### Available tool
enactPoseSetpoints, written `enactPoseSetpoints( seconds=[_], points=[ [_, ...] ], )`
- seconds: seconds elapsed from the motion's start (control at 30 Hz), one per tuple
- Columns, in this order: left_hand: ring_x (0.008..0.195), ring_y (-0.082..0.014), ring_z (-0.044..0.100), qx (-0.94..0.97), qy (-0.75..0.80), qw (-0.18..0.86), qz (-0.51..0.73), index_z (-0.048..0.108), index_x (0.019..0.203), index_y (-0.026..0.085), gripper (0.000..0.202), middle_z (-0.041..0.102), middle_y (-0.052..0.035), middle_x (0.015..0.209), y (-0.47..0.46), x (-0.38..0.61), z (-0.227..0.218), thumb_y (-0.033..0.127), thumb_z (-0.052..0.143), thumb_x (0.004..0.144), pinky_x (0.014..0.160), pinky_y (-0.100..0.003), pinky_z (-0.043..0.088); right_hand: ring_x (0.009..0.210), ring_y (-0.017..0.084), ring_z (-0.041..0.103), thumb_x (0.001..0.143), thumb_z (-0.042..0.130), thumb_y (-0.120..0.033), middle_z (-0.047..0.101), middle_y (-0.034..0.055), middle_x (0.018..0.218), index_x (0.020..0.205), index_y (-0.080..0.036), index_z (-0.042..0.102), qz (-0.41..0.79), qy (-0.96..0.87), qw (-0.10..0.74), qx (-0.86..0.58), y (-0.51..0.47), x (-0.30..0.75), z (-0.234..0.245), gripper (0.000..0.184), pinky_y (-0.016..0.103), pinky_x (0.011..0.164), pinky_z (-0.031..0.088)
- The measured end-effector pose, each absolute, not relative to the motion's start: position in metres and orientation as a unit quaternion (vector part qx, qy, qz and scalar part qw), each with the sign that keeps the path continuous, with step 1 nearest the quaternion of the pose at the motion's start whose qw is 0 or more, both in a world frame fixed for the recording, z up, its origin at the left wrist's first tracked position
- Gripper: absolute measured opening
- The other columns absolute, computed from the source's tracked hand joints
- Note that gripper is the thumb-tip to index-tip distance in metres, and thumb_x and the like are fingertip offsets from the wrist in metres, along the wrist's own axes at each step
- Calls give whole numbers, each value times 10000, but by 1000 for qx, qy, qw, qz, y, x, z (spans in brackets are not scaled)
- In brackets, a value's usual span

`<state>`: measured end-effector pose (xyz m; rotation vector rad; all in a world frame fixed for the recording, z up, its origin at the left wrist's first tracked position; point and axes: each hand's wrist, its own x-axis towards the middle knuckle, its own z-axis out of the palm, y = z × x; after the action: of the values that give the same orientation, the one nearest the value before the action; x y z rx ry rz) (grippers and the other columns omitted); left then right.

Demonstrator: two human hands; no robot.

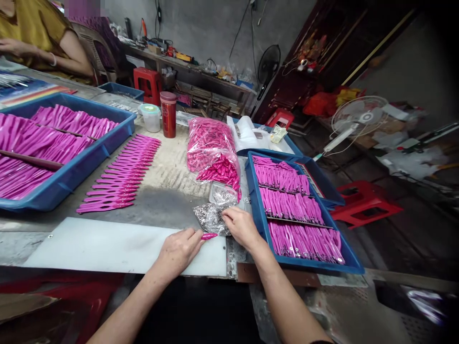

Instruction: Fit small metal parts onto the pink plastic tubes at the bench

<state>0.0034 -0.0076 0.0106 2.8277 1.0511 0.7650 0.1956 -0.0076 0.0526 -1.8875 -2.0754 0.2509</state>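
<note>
My left hand (181, 249) rests on a white board (107, 246) and pinches a small pink pointed piece (209, 236) between thumb and fingers. My right hand (239, 226) reaches into a clear bag of small silvery metal parts (211, 216), fingers curled as if pinching among them; what they hold is hidden. Behind it lies a big clear bag of pink pieces (213, 153). A row of pink pieces (122, 174) is laid out on the table to the left.
A blue tray (258, 210) of pink pieces in rows sits at right; a larger blue tray (75, 167) at left. A red cup (168, 114) and a lidded tub (150, 117) stand behind. Another person (39, 36) sits far left. Fans and red stools stand at right.
</note>
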Motion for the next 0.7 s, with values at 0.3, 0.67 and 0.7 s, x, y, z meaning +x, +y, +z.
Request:
enactPoseSetpoints(
  seconds=[0.3, 0.67, 0.7],
  points=[
    [520, -105, 498, 911, 334, 7, 240, 535, 765, 189, 194, 499, 13, 609, -7, 3, 7, 258, 376, 852, 491, -219, 348, 714, 189, 580, 786, 415, -161, 638, 90, 775, 732, -159, 635, 30, -724, -23, -689, 8, 185, 43, 227, 263, 596, 363],
    [527, -109, 499, 913, 329, 8, 242, 542, 779, 187, 199, 500, 11, 611, -7, 2, 7, 256, 371, 854, 496, -220, 353, 726, 144, 547, 793, 384, -152, 616, 43, 782, 747, -167, 581, 60, -728, 20, -682, 5, 190, 52, 203, 228, 630, 348],
    [525, -108, 496, 912, 330, 11, 241, 542, 777, 188, 204, 499, 11, 611, -7, 2, 7, 259, 367, 855, 495, -220, 352, 716, 134, 538, 792, 381, -152, 605, 30, 759, 726, -169, 568, 80, -728, 47, -679, 3, 192, 55, 199, 220, 630, 346]
  ],
)
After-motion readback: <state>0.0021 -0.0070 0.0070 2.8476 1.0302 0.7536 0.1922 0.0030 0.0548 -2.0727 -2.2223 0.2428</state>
